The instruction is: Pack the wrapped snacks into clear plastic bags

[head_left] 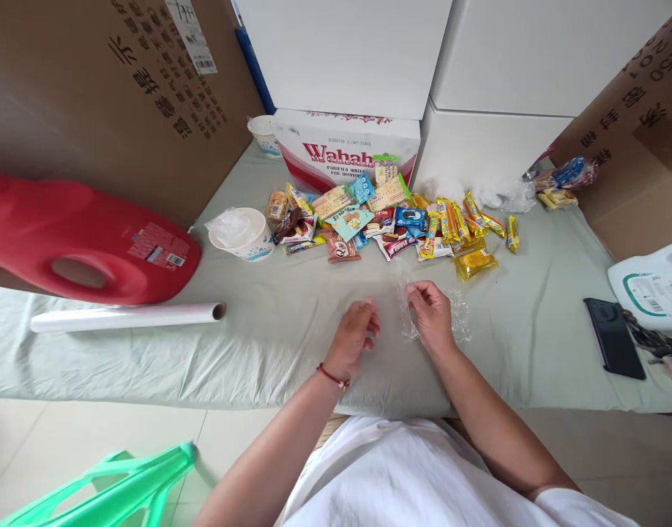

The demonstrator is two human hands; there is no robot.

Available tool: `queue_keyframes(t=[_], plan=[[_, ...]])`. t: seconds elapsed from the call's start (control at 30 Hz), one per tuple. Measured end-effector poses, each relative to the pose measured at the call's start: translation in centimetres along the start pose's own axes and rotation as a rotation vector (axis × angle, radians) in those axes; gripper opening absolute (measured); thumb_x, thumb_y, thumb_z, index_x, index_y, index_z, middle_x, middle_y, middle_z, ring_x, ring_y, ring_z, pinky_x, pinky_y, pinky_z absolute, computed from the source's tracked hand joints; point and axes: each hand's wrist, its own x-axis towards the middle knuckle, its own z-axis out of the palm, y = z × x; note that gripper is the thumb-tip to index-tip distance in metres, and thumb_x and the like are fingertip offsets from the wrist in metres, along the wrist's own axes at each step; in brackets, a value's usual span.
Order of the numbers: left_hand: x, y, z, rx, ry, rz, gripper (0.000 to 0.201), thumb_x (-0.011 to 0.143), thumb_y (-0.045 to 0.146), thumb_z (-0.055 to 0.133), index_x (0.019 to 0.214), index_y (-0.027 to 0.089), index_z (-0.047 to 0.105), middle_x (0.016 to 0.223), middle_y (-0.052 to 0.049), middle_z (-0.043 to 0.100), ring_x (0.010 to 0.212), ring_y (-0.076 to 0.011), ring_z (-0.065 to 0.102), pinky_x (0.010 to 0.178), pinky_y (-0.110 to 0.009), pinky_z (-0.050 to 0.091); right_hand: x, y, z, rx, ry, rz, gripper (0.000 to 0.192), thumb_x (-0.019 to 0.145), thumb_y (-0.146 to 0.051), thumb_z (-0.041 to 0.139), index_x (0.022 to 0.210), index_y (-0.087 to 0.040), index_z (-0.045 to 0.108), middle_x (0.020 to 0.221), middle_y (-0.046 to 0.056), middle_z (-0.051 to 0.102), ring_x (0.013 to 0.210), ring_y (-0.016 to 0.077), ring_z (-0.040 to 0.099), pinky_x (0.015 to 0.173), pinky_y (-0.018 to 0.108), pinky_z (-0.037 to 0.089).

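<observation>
My left hand (353, 338) and my right hand (432, 315) are over the pale green cloth (270, 344), close together. Both pinch a thin clear plastic bag (457, 316) that lies crumpled between and to the right of them. A red string bracelet circles my left wrist. Just beyond the hands lies a heap of small snack packets (391, 219) in yellow, blue, red and brown wrappers.
A red jug (77, 234) lies on its side at left, with a roll of clear film (127, 317) before it. A white cup (242, 234), a Wahaha box (341, 150), a black phone (613, 338), a white jug (651, 285) and a green stool (110, 490) are around.
</observation>
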Motion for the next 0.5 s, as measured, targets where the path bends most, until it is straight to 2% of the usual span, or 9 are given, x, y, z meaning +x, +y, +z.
queue_keyframes(t=[0.1,0.23,0.37,0.5], plan=[[-0.5,-1.4,1.2,0.053,-0.085,-0.053,0.051,0.076,0.067,0.071,0.087,0.018,0.062,0.087,-0.004,0.061,0.074,-0.0138,0.058,0.047,-0.02,0.038,-1.1,0.0,0.8,0.069,0.027,0.033,0.03,0.084,-0.051,0.07,0.084,-0.023,0.062,0.072,-0.003,0.054,0.062,0.0132,0.046,0.06,0.025,0.041],[0.0,-1.9,2.2,0.002,-0.013,0.067,0.038,0.068,0.049,0.081,0.081,0.019,0.062,0.081,0.0,0.059,0.073,-0.0117,0.051,0.054,-0.02,0.038,-2.5,-0.3,1.2,0.164,0.007,0.077,0.03,0.082,-0.05,0.073,0.083,-0.022,0.062,0.07,-0.004,0.052,0.06,0.012,0.044,0.059,0.025,0.04],[0.2,-1.8,1.5,-0.054,0.039,0.153,0.028,0.069,0.037,0.079,0.078,0.02,0.058,0.078,0.002,0.058,0.072,-0.0107,0.053,0.061,-0.021,0.041,-2.7,-0.6,-0.4,0.172,0.016,0.08,0.027,0.082,-0.047,0.074,0.083,-0.022,0.064,0.074,-0.003,0.054,0.064,0.0119,0.045,0.062,0.025,0.04],[0.2,-1.3,1.1,-0.109,0.07,0.158,0.027,0.079,0.037,0.071,0.085,0.023,0.049,0.084,0.002,0.06,0.08,-0.0129,0.063,0.068,-0.024,0.05,-2.2,-0.9,-2.6,0.106,0.089,0.02,0.02,0.08,-0.041,0.069,0.077,-0.022,0.061,0.088,0.001,0.061,0.082,0.0151,0.054,0.074,0.025,0.046]])
